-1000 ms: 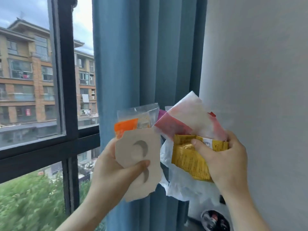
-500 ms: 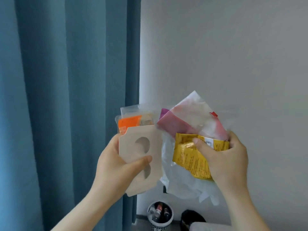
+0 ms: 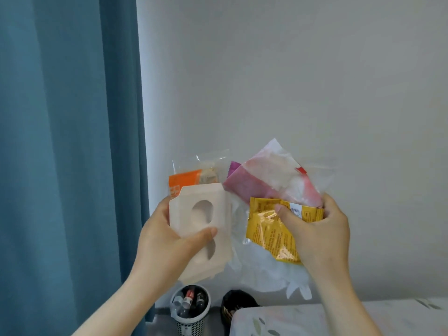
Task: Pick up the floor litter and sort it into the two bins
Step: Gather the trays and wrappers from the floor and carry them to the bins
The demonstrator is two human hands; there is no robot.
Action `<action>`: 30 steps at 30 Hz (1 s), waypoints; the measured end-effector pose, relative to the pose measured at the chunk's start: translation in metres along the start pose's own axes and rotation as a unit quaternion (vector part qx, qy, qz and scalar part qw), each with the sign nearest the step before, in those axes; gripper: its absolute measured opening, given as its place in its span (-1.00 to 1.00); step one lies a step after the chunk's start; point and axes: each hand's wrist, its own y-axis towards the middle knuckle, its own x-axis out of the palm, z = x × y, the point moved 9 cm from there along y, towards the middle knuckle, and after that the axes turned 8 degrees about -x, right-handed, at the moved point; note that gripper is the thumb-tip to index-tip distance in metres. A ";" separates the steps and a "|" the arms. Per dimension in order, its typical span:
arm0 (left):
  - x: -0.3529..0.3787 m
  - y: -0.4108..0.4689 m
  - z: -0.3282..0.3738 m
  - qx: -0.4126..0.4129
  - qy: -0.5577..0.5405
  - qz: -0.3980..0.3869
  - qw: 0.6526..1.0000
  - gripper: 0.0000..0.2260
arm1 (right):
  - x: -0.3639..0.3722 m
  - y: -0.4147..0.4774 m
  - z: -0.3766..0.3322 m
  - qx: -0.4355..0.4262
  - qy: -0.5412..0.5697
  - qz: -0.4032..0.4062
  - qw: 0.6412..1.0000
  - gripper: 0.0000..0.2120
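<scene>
My left hand [image 3: 167, 246] grips a beige moulded cardboard insert [image 3: 194, 209] with an oval hole, and an orange and clear wrapper [image 3: 191, 177] stands behind it. My right hand [image 3: 317, 229] holds a bunch of litter: a yellow foil packet [image 3: 264, 229], a pink and white wrapper [image 3: 264, 180] and thin white plastic [image 3: 264, 275] hanging below. Both hands are raised at chest height in front of the wall. Far below stand a white perforated bin [image 3: 190, 321] with bottles in it and a black bin [image 3: 236, 305] to its right.
A blue curtain [image 3: 68, 141] hangs on the left. A plain grey wall [image 3: 291, 69] fills the background. A bed edge with a leaf-print sheet [image 3: 339, 318] lies at the lower right, next to the black bin.
My view has swung right, away from the window, and the wall, both bins and the bed have come into view. Both hands keep the same hold on their litter.
</scene>
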 end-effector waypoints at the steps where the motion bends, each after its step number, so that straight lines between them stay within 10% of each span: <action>1: 0.007 0.005 -0.003 -0.001 0.000 -0.003 1.000 -0.57 | 0.000 0.003 0.006 0.003 0.000 0.000 1.000 -0.75; 30: 0.140 0.322 -0.184 -0.057 0.039 -0.132 0.989 -0.49 | 0.165 0.116 0.269 0.094 -0.140 0.044 0.985 -0.78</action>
